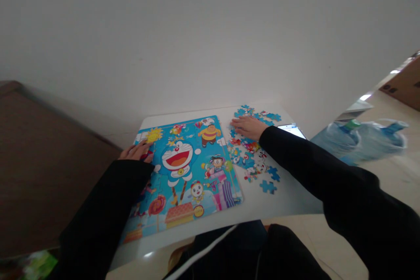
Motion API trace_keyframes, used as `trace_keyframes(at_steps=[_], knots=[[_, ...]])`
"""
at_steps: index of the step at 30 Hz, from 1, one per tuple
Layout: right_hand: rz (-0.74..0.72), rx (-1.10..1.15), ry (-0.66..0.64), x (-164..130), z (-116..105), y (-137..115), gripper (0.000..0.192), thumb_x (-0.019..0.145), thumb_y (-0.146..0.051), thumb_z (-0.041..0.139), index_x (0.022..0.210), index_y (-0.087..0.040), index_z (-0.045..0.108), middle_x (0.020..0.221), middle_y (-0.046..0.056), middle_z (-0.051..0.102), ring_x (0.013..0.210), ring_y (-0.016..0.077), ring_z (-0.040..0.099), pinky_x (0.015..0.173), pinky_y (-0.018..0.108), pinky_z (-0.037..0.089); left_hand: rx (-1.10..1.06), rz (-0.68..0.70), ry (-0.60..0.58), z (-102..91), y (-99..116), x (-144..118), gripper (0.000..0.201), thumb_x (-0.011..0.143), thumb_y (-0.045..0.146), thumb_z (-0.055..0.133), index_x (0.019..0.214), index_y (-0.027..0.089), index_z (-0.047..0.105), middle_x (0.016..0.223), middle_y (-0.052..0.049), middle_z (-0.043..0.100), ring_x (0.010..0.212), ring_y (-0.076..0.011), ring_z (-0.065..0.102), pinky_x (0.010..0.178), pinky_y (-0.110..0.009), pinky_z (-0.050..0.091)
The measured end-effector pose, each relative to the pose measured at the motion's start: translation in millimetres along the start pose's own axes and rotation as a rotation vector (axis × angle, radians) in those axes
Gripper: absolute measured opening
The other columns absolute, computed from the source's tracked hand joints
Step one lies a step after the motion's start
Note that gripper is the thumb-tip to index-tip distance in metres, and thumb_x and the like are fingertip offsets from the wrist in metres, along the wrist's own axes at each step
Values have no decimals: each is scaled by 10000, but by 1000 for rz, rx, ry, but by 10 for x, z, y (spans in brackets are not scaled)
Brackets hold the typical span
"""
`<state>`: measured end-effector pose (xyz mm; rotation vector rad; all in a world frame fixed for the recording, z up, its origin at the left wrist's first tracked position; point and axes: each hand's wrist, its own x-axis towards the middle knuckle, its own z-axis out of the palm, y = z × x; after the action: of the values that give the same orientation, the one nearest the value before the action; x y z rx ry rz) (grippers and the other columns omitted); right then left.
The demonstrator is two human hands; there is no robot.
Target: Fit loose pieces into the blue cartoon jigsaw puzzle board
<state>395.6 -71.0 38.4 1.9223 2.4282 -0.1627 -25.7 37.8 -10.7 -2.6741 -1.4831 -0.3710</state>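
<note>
- Head view: a white table [282,201] stands against a plain wall, and a cartoon puzzle board [183,170] lies flat on its left half, picture side up, so the whole printed scene can be read from the person's seat.
- The left hand [136,152] rests on the board's upper left edge, fingers laid flat and loose, gripping nothing; it seems to press the board down so that it does not slide on the smooth tabletop.
- The right hand [248,126] lies palm down on the heap of loose puzzle pieces [249,148], just right of the board. Its fingers are spread over the far pieces; whether a piece is pinched beneath them cannot be told, since the palm hides them.
- The pieces are scattered in a band from the table's far edge toward the near one, mostly picture side up, close to the board so each is within easy reach. One blue piece [268,187] lies a little apart at the near end.
- A phone [292,130] with a lit screen lies beyond the right sleeve, near the table's right edge, clear of the pieces.
- On the floor to the right lie large blue water bottles [361,140], well apart from the table's work.
</note>
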Motion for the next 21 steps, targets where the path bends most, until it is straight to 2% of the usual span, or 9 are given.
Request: trace_keyframes(at_steps=[2, 5, 9, 13, 16, 18, 21], knots=[[-26, -27, 5, 143, -3, -64, 483, 931, -322, 266, 1379, -171, 361, 1429, 47, 358, 1296, 272, 332, 1034, 454, 307, 0, -7, 0, 15, -18, -2, 491, 874, 418, 264, 1247, 157, 448, 1352, -110, 432, 1235, -254, 410, 1067, -441, 266], [-38, -71, -14, 308, 15, -176, 482, 931, -313, 257, 1387, -182, 341, 1445, 20, 329, 1296, 287, 324, 993, 468, 344, -1, -12, -1, 29, -33, -10, 488, 879, 430, 261, 1254, 174, 440, 1356, -105, 429, 1239, -244, 404, 1076, -433, 259], [-69, -182, 57, 320, 3, -236, 449, 931, -298, 249, 1325, -192, 435, 1380, 20, 437, 1272, 292, 357, 973, 498, 330, -19, -45, -5, 47, -46, -17, 483, 882, 448, 273, 1256, 194, 443, 1366, -89, 422, 1251, -254, 385, 1069, -442, 275], [-46, -291, 92, 219, -109, -161, 409, 918, -263, 274, 1077, -148, 632, 1156, 92, 626, 1198, 282, 440, 933, 452, 348, -31, -54, -18, 44, -43, -19, 491, 878, 443, 282, 1263, 183, 441, 1375, -95, 409, 1257, -272, 372, 1069, -443, 279], [23, -319, 82, 168, -187, -98, 395, 903, -250, 308, 903, -124, 682, 987, 148, 676, 1089, 276, 524, 875, 413, 381, -28, -69, -15, -4, 11, -24, 494, 874, 432, 287, 1266, 175, 443, 1373, -95, 413, 1261, -285, 365, 1071, -439, 276], [65, -273, 90, 157, -198, -111, 379, 896, -249, 326, 911, -123, 683, 978, 164, 674, 1042, 274, 554, 850, 399, 399, -24, -57, -12, -52, 67, -29, 489, 878, 419, 277, 1262, 167, 443, 1365, -101, 424, 1264, -265, 372, 1080, -418, 264], [51, -108, 87, 181, -154, -241, 369, 892, -248, 338, 1099, -153, 629, 1057, 138, 659, 1010, 255, 582, 833, 370, 432, -30, -22, -11, -114, 139, -35, 462, 884, 390, 270, 1241, 160, 454, 1353, -110, 438, 1264, -217, 386, 1093, -375, 242]])
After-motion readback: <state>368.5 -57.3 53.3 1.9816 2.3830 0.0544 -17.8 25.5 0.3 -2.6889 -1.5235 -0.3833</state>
